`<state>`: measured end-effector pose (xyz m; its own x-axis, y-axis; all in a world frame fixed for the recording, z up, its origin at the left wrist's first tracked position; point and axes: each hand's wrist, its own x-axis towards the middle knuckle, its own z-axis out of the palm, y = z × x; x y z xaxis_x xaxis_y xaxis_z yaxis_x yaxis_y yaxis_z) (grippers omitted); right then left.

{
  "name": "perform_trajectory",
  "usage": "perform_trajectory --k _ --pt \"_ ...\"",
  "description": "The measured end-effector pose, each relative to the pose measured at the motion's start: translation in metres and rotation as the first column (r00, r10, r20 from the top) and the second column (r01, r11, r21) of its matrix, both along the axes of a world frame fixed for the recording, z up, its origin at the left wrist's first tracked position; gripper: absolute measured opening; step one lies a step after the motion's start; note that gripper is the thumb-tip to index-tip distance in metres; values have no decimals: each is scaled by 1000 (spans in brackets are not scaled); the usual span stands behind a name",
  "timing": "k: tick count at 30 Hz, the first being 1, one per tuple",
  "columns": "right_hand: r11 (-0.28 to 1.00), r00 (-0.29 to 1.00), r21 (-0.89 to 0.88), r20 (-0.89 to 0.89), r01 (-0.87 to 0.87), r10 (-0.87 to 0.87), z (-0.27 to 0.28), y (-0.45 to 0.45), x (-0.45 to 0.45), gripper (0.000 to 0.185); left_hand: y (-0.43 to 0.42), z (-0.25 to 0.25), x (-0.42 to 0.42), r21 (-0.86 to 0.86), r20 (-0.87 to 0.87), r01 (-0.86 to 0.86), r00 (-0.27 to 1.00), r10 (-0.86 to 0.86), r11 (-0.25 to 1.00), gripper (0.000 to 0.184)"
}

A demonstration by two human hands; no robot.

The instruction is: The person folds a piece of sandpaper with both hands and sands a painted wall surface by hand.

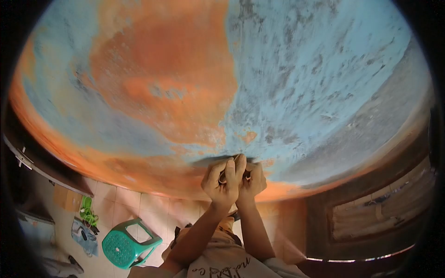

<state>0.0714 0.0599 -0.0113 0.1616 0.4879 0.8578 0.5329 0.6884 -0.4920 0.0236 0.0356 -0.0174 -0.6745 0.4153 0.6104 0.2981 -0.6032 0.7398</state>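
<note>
Both hands are together at the lower edge of a large curved surface (185, 60) painted orange and light blue with dark scuffs. My left hand (220, 181) has its fingers curled, thumb pointing up, round something dark that I cannot make out. Beside it and touching it, my right hand (252, 180) is also curled, with a small dark piece showing between its fingers. A dark shadow lies on the painted surface just above the knuckles.
A green plastic stool (123, 245) lies tipped on the tiled floor at lower left. Near it are a cardboard box (68, 198), a bright green item (87, 211) and a grey-blue bag (84, 237). A window-like frame (380, 208) is at right.
</note>
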Motion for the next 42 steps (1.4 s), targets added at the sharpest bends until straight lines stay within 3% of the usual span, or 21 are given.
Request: perform_trajectory --k 3,6,10,14,17,21,24,26,30,33,37,42 --pt "1000 1000 -14 23 6 -6 1 -7 7 17 -1 5 2 -8 38 29 999 -29 1000 5" --pt "999 999 44 47 16 -18 -1 3 6 17 2 3 2 60 -50 -11 999 14 998 6" --pt "1000 1000 -11 30 6 -6 0 1 5 15 -2 7 0 -52 30 26 999 -25 998 7" --pt "1000 999 14 30 18 -18 -1 1 1 15 2 0 -1 56 -12 -5 1000 5 998 7" --pt "1000 999 -3 42 -31 31 3 -8 6 15 -7 15 -4 -25 13 17 1000 -17 1000 6" --pt "994 992 10 60 106 -107 -2 -2 1 23 -8 13 -1 8 8 49 999 -49 999 9" --pt "997 995 19 71 75 -77 -3 -4 4 23 -4 17 -6 -5 -22 16 1000 -16 1000 6" --pt "1000 1000 -28 25 -5 5 13 -9 4 13 -9 22 -5 -23 -13 11 1000 -11 1000 6" --pt "998 998 -24 42 54 -53 -1 1 3 13 -3 11 -5 45 -76 -34 996 38 998 7" --pt "1000 998 0 62 27 -27 -2 -7 9 13 -7 20 -5 -37 -56 -35 998 33 999 6" --pt "998 996 12 65 54 -55 0 1 8 22 2 7 0 3 -89 -63 994 63 998 6" --pt "1000 999 10 38 19 -19 2 -3 7 21 -4 3 1 -52 26 -18 999 20 999 5"
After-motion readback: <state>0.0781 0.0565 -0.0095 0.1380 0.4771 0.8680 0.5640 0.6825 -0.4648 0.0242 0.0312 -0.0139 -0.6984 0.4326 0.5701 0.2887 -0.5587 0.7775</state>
